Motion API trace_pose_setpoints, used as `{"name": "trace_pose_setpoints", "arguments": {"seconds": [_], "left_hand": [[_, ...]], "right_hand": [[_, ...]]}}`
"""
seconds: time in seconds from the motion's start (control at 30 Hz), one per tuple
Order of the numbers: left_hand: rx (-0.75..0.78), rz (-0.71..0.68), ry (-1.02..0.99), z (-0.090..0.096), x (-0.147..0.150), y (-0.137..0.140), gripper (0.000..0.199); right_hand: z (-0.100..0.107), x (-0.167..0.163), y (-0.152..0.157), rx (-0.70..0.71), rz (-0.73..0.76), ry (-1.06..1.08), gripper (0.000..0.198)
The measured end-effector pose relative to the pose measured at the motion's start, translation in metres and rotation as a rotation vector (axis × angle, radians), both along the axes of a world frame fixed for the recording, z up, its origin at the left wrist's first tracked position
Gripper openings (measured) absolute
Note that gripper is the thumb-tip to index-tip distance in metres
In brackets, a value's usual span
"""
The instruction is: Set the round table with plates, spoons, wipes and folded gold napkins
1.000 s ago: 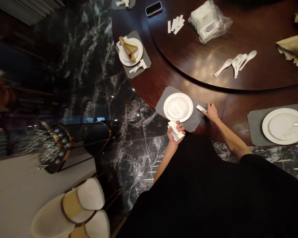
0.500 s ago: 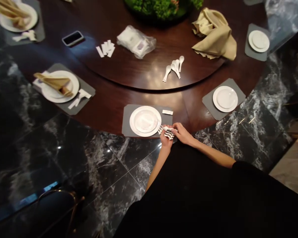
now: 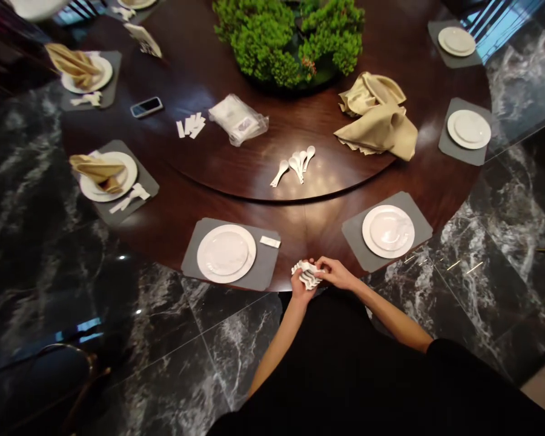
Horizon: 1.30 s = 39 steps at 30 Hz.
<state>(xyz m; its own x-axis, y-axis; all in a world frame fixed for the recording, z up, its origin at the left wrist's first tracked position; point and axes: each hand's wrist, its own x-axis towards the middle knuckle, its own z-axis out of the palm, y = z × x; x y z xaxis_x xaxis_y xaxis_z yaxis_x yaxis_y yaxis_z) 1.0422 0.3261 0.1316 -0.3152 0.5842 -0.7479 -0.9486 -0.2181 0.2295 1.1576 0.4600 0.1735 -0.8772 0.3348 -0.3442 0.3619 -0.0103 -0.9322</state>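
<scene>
At the table's front edge, my left hand (image 3: 303, 289) is closed around a small stack of white, wavy chopstick rests (image 3: 309, 275). My right hand (image 3: 336, 272) pinches the right end of the same stack with thumb and fingertips. Left of my hands, a grey placemat (image 3: 266, 272) bears a white plate (image 3: 200, 257) with a smaller plate (image 3: 227, 253) on it. A small white packet (image 3: 270, 242) lies at that mat's upper right corner. To the right, another grey placemat (image 3: 352, 230) carries stacked white plates (image 3: 388, 231).
On the raised round turntable lie white spoons (image 3: 296, 165), a clear plastic bag of white items (image 3: 238, 119), white packets (image 3: 191, 125), gold napkins (image 3: 376, 127) and green plants (image 3: 272, 48). A phone (image 3: 146, 107) lies at left. Settings with folded napkins (image 3: 97, 171) stand farther left.
My view has shifted right and shows more of the table's far side. Both hands have moved right, off the left placemat, with the chopstick rests still held.
</scene>
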Motion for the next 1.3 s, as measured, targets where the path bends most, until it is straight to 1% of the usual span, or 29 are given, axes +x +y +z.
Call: {"name": "trace_pose_setpoints", "arguments": {"seconds": [0.07, 0.1, 0.17, 0.23, 0.3, 0.37, 0.4, 0.47, 0.53, 0.63, 0.73, 0.8, 0.83, 0.93, 1.03, 1.1, 1.17, 1.3], "left_hand": [[0.015, 0.074, -0.011, 0.001, 0.028, 0.017, 0.023], [0.043, 0.098, -0.009, 0.003, 0.039, 0.023, 0.023], [0.115, 0.132, 0.015, 0.005, 0.057, 0.03, 0.024], [0.159, 0.165, 0.058, 0.005, 0.071, 0.034, 0.028], [0.191, 0.2, 0.096, -0.001, 0.084, 0.037, 0.031], [0.23, 0.233, 0.121, -0.013, 0.1, 0.042, 0.032], [0.245, 0.248, 0.127, -0.022, 0.109, 0.045, 0.031], [0.253, 0.272, 0.112, -0.041, 0.134, 0.052, 0.028], [0.23, 0.294, 0.06, -0.059, 0.165, 0.061, 0.027], [0.128, 0.318, -0.044, -0.078, 0.216, 0.077, 0.024], [-0.031, 0.3, -0.115, -0.089, 0.257, 0.096, 0.017], [-0.118, 0.284, -0.152, -0.095, 0.271, 0.113, 0.014], [-0.15, 0.282, -0.168, -0.099, 0.274, 0.123, 0.013], [-0.213, 0.272, -0.166, -0.112, 0.265, 0.154, 0.013], [-0.277, 0.23, -0.122, -0.124, 0.246, 0.186, 0.018], [-0.319, 0.232, -0.095, -0.13, 0.236, 0.205, 0.022], [-0.364, 0.243, -0.076, -0.134, 0.229, 0.222, 0.022], [-0.446, 0.25, -0.07, -0.14, 0.229, 0.248, 0.011]], "right_hand": [[-0.013, 0.028, 0.037, -0.038, -0.002, -0.008, 0.046], [-0.02, 0.042, 0.058, -0.027, -0.039, -0.014, 0.047], [-0.034, 0.074, 0.104, 0.042, -0.161, -0.037, 0.053], [-0.05, 0.111, 0.16, 0.163, -0.304, -0.073, 0.059], [-0.065, 0.154, 0.217, 0.326, -0.4, -0.135, 0.056], [-0.079, 0.2, 0.269, 0.501, -0.466, -0.235, 0.049], [-0.085, 0.222, 0.29, 0.566, -0.459, -0.293, 0.046], [-0.094, 0.264, 0.321, 0.655, -0.461, -0.422, 0.044], [-0.1, 0.297, 0.34, 0.693, -0.445, -0.538, 0.044], [-0.106, 0.327, 0.361, 0.732, -0.386, -0.633, 0.044], [-0.116, 0.333, 0.392, 0.8, -0.307, -0.639, 0.045], [-0.126, 0.326, 0.421, 0.841, -0.227, -0.603, 0.047], [-0.133, 0.32, 0.437, 0.854, -0.178, -0.585, 0.048], [-0.155, 0.302, 0.481, 0.869, -0.016, -0.545, 0.049], [-0.175, 0.287, 0.511, 0.863, 0.132, -0.498, 0.05], [-0.184, 0.28, 0.522, 0.845, 0.219, -0.446, 0.049], [-0.188, 0.275, 0.529, 0.826, 0.285, -0.408, 0.047], [-0.189, 0.266, 0.535, 0.804, 0.331, -0.407, 0.047]]}}
